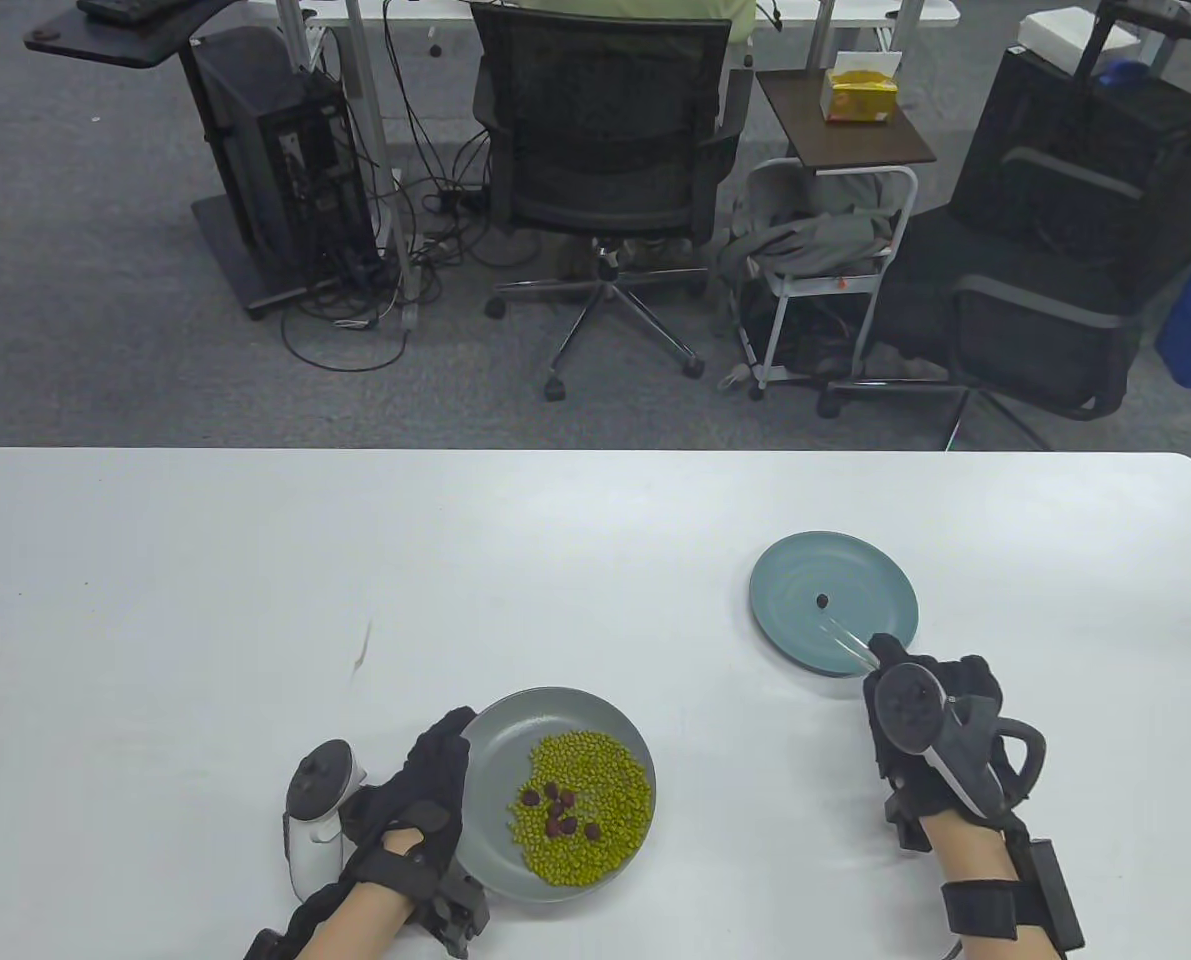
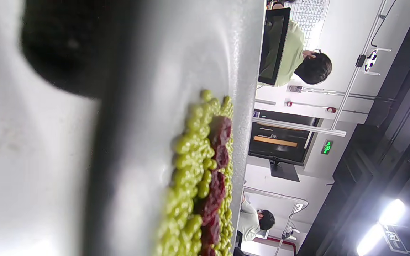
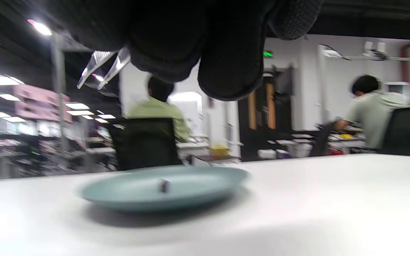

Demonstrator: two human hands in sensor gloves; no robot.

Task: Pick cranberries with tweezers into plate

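The right hand [image 1: 930, 715] holds the tweezers [image 1: 845, 640], tips apart, over the blue plate [image 1: 885, 580] with 1 cranberry [image 1: 822, 601]. The left hand [image 1: 425, 800] holds the gray plate [image 1: 495, 730] at 9 o'clock. Tweezers might grab green beans [image 1: 595, 760], since more cranberries [image 1: 558, 808] sit among them.

The flat worktop [image 1: 155, 600] is plain white. The round grey plate [image 1: 595, 712] carries a heap of yellow-green beans [image 1: 605, 790] with dark red dried cranberries [image 1: 558, 808] scattered in it. The round shallow plate [image 1: 860, 565] is a muted blue-green, with a single dark red cranberry [image 1: 822, 600] on it. The slim tweezers [image 1: 843, 640] are clear to silvery. Both the left hand [image 1: 410, 810] and the right hand [image 1: 940, 725] wear black gloves; the left tracker [image 1: 315, 815] is white and grey, the right tracker [image 1: 910, 710] dark grey.
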